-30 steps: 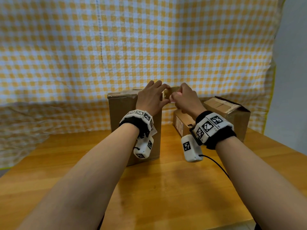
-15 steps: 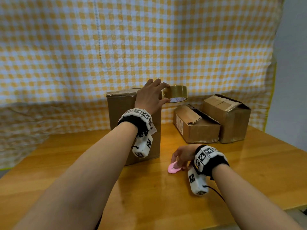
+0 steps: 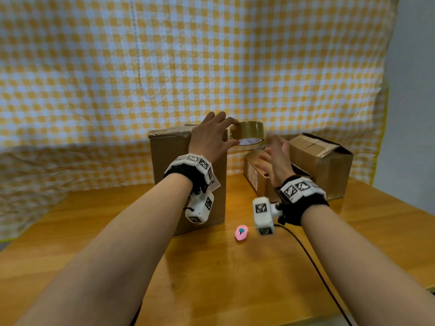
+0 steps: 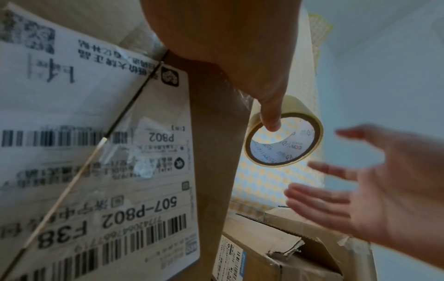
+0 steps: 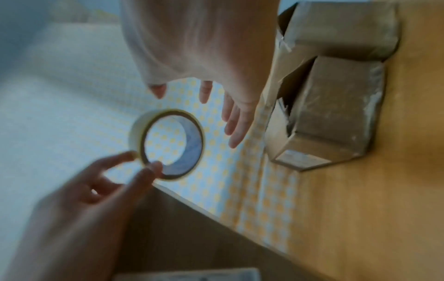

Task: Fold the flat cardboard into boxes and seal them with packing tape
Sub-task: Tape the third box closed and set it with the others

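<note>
My left hand (image 3: 211, 137) pinches a roll of brown packing tape (image 3: 248, 132) between thumb and fingers, in the air just right of the top of a tall upright cardboard box (image 3: 169, 165). The same roll (image 4: 283, 133) shows in the left wrist view with my thumb on its rim, and in the right wrist view the roll (image 5: 168, 144) sits in front of my spread fingers. My right hand (image 3: 275, 154) is blurred, open with fingers spread, just below and right of the roll, not touching it.
A small pink cutter (image 3: 241, 232) lies on the wooden table (image 3: 235, 278) near the tall box's foot. Two more cardboard boxes (image 3: 256, 175) (image 3: 322, 158) stand at the back right. A checked yellow cloth (image 3: 188, 67) hangs behind. A black cable (image 3: 313, 260) trails from my right wrist.
My right hand put the pink cutter down on the table, let go and rose toward the tape roll. My left hand kept the roll at the box top.
</note>
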The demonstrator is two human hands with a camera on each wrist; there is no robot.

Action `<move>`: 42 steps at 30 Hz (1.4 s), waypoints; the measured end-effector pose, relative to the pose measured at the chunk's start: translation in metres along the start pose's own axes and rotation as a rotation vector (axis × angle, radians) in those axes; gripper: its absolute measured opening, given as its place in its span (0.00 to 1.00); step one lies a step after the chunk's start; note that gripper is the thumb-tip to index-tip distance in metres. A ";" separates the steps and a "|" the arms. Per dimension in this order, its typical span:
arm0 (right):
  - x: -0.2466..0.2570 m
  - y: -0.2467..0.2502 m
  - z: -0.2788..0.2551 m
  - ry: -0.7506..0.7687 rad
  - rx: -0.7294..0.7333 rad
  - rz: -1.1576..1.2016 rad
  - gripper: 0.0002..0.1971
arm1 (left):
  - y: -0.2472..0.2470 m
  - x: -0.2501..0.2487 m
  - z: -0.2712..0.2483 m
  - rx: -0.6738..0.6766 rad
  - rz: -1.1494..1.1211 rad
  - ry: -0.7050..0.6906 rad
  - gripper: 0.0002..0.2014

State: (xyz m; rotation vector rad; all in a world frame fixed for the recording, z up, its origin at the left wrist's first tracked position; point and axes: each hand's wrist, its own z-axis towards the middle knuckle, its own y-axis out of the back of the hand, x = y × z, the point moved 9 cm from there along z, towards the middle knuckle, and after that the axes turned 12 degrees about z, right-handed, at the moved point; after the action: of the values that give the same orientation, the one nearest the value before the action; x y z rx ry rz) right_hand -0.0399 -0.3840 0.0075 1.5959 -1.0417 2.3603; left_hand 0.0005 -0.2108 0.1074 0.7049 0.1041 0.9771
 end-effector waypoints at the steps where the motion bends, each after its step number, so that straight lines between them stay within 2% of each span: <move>1: 0.006 -0.010 0.003 -0.004 0.046 0.028 0.34 | 0.001 0.000 0.000 -0.002 -0.002 -0.003 0.24; 3: 0.017 -0.026 0.007 0.001 0.121 -0.011 0.46 | 0.002 -0.001 -0.001 -0.003 -0.005 -0.005 0.24; 4: 0.019 -0.033 0.008 0.003 0.148 -0.051 0.48 | 0.002 -0.001 -0.001 -0.005 -0.003 -0.005 0.24; 8: 0.022 -0.048 0.016 0.025 0.180 -0.173 0.43 | 0.001 0.001 -0.003 -0.013 0.013 -0.010 0.25; 11: 0.025 -0.046 0.017 0.088 0.120 -0.242 0.44 | -0.001 0.001 -0.006 -0.036 0.021 -0.019 0.29; 14: 0.028 -0.044 0.014 0.153 0.065 -0.281 0.38 | -0.002 -0.001 -0.011 -0.091 0.002 0.017 0.30; 16: 0.029 -0.046 0.013 0.168 0.049 -0.288 0.39 | 0.001 -0.001 -0.014 -0.159 -0.001 0.069 0.26; 19: 0.029 -0.050 0.009 0.165 0.040 -0.297 0.45 | 0.005 -0.005 -0.015 -0.296 0.071 0.140 0.15; 21: 0.029 -0.050 0.008 0.153 0.039 -0.310 0.47 | 0.002 -0.003 -0.011 -0.288 0.119 0.230 0.14; 23: 0.030 -0.047 0.007 0.146 0.031 -0.335 0.44 | -0.005 -0.001 -0.006 -0.204 0.151 0.301 0.16; 27: 0.031 -0.037 0.013 0.165 0.003 -0.393 0.29 | -0.012 -0.005 -0.002 -0.179 0.210 0.271 0.15; 32: 0.035 -0.036 0.011 0.239 -0.085 -0.511 0.30 | -0.011 -0.011 0.000 -0.224 0.269 0.238 0.04; 42: 0.037 -0.028 0.008 0.224 -0.188 -0.623 0.27 | -0.009 -0.015 -0.001 -0.257 0.268 0.183 0.05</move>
State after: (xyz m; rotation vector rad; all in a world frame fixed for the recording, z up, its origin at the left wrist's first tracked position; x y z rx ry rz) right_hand -0.0375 -0.3774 0.0538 1.3029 -0.5840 1.8969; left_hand -0.0016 -0.2259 0.0980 0.3973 0.0435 1.2853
